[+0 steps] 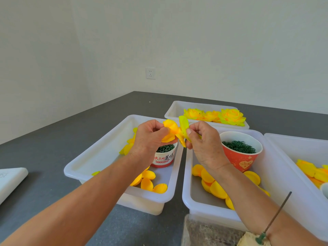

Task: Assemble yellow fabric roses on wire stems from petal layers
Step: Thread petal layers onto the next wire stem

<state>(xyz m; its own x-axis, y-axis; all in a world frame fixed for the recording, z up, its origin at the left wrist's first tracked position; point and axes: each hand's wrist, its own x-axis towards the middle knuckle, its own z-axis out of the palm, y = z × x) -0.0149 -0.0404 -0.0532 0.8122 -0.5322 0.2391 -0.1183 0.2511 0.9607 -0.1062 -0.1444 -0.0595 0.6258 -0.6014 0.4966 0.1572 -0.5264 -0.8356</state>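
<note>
**A:** Head view. State the grip and the location of the workpiece.

**B:** The left hand [150, 137] has thumb and curled fingers pinched on the orange-yellow petal layer [170, 130]. The right hand [202, 139] pinches the yellow-green petal layer [183, 123] the same way. Both layers are held in the air, touching each other between the 2 hands, above the gap between the left bin [99, 153] and the middle bin [186, 183].

**A:** Handling properties?

**B:** Judged from appearance — thin fabric, very light, soft, easily creased. It should bend without resistance, so pinch near the centre, not at the petal edges.

**A:** Supplies in reach?

**B:** Loose petals [213, 185] lie in the bins. 2 cups of green parts stand there: the white cup [164, 159] behind the left wrist, the red cup [242, 157] beside the right hand. Finished roses [230, 116] lie in the far bin [174, 109]. A wire stem [278, 213] stands upright near the right forearm — not held.
</note>
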